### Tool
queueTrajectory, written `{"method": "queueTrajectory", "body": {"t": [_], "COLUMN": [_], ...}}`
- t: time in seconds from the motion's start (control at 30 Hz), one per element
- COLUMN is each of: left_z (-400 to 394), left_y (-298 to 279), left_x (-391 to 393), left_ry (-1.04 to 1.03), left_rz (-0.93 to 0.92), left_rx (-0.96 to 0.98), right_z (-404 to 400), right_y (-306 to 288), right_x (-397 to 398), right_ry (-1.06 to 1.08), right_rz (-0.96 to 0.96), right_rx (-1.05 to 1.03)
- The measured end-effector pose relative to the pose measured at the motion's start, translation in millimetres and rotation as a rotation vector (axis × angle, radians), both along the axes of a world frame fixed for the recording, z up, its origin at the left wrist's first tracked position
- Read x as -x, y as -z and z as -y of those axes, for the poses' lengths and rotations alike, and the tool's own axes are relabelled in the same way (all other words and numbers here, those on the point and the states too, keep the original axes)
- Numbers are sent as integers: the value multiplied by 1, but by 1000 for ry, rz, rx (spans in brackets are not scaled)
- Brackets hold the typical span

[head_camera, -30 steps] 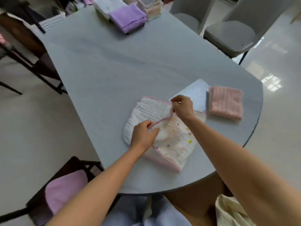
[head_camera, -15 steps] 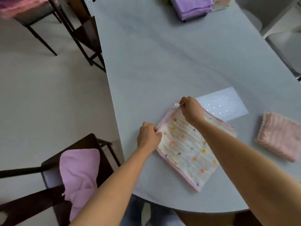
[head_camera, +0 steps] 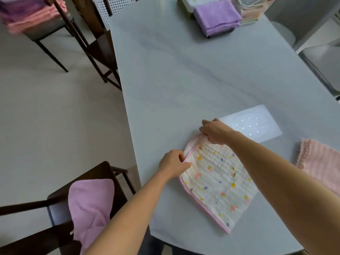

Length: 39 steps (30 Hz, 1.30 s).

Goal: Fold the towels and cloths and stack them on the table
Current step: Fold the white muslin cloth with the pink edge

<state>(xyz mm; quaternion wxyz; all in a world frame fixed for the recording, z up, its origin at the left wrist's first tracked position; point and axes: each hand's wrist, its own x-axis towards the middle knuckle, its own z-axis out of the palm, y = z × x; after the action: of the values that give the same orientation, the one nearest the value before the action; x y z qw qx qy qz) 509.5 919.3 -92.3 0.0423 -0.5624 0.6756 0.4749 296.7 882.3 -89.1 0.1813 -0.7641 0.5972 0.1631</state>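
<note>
A white cloth [head_camera: 219,183] with coloured dots and pink trim lies folded flat on the grey table [head_camera: 184,80], near its front edge. Both hands hold its left edge. The left hand [head_camera: 173,163] pinches the pink trim at the nearer part of that edge, fingers curled on the fabric; the cloth spreads out to the right of it. The right hand [head_camera: 216,132] pinches the far left corner, fingers bent down onto the trim, with the cloth lying toward the person from it and the forearm crossing above the cloth's right part.

Just beyond the right hand a pale sheet [head_camera: 257,126] lies flat on the table. A folded pink towel [head_camera: 320,162] lies to the right, apart from the cloth. At the far end sits a purple stack [head_camera: 217,17] beside other folded piles. A lilac cloth [head_camera: 90,205] drapes over a dark chair [head_camera: 55,214] on the left.
</note>
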Motion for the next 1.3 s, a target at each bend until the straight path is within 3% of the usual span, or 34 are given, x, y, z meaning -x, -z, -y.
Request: {"method": "queueTrajectory", "body": {"t": [0.17, 0.33, 0.4, 0.57, 0.7, 0.87, 0.97, 1.03, 1.1, 1.2, 1.3], "left_z": [28, 72, 89, 113, 106, 84, 79, 83, 87, 85, 78], "left_y": [-22, -72, -99, -152, -179, -194, -204, -209, -217, -229, -233], "left_x": [-10, -3, 7, 20, 33, 43, 37, 33, 28, 18, 12], "left_ry": [-38, 4, 61, 135, 147, 226, 289, 357, 413, 575, 622], "left_rz": [-69, 71, 18, -68, -83, -139, -180, -81, 57, 196, 209], "left_rx": [167, 424, 504, 654, 754, 904, 907, 870, 747, 326, -36], "right_z": [-8, -17, -23, -47, -60, -72, -76, -77, -77, -83, -90], "right_y": [-21, -74, -105, -151, -162, -166, -173, -181, -195, -220, -233], "right_x": [17, 33, 40, 52, 52, 47, 49, 47, 42, 35, 33], "right_ry": [336, 517, 554, 600, 716, 845, 847, 863, 841, 783, 771], "right_rz": [180, 250, 271, 272, 245, 89, 133, 310, 461, 543, 557], "right_rx": [126, 321, 334, 424, 622, 581, 687, 607, 332, -152, -449]}}
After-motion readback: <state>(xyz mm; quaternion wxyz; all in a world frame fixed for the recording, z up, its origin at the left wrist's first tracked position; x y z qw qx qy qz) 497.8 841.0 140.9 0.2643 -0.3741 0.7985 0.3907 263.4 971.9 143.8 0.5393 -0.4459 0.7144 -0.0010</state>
